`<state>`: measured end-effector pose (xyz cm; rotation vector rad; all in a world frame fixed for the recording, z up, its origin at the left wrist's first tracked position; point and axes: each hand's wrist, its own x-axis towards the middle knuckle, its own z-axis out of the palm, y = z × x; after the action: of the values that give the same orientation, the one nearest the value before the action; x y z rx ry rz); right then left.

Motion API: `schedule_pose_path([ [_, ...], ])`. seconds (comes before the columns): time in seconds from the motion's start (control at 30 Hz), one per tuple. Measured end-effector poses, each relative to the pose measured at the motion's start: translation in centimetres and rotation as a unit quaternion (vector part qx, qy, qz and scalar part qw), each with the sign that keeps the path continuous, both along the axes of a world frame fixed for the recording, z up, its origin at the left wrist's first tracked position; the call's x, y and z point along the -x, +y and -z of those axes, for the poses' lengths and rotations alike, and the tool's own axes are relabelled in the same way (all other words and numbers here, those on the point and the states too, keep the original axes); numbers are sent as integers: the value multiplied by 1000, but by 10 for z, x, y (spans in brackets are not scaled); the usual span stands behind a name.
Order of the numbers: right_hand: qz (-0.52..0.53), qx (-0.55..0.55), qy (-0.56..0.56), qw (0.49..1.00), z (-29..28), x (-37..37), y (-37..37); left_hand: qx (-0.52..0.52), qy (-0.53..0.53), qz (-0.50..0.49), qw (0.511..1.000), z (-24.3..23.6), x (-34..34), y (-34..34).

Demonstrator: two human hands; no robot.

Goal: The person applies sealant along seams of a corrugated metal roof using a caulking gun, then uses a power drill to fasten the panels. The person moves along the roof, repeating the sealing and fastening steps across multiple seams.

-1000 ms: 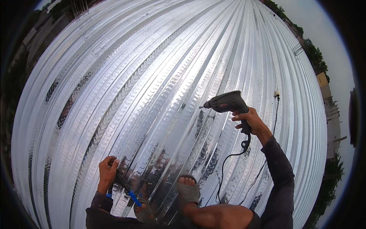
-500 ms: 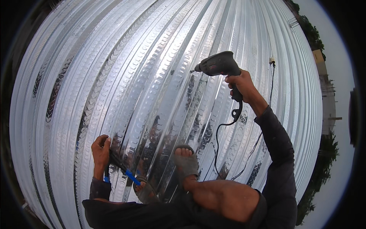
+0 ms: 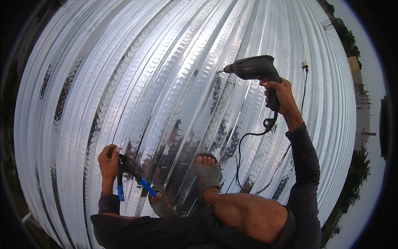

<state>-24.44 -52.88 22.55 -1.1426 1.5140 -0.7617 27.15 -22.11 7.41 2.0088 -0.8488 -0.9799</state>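
My right hand (image 3: 282,94) is wrapped around the grip of a black corded power drill (image 3: 253,67). The drill points left, its bit at a raised rib of the shiny corrugated metal decking (image 3: 166,74); whether the tip touches the metal is unclear. Lower left, the thumb and fingers of my left hand (image 3: 108,164) are pinched together. What they hold, if anything, is too small to make out. Right beside this hand is a hand riveter (image 3: 132,170) with blue-ended handles spread apart, its head close to my fingers.
From the drill a black cord (image 3: 239,151) loops down to the decking. A plug connection (image 3: 305,65) lies farther right, on another cable. My sandalled feet (image 3: 207,168) stand on the ribs. Trees (image 3: 346,35) and buildings (image 3: 361,103) show past the right edge.
The view has shifted slightly. The drill and my right hand appear farther right in the picture. More of the riveter's head shows beside my left hand, which stays pinched.
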Motion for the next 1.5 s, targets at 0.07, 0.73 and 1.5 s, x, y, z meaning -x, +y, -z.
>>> schedule_pose_path([
  [0.07, 19, 2, -22, 1000, 2, 5, 6, -9, -8, -1, 1000, 0, -2, 2],
  [0.73, 281, -11, -676, 681, 183, 151, 44, -31, -50, 6, 998, 14, -23, 24],
  [1.5, -12, -199, -50, 979, 225, 19, 18, -222, -210, -409, 860, -79, 47, 467],
])
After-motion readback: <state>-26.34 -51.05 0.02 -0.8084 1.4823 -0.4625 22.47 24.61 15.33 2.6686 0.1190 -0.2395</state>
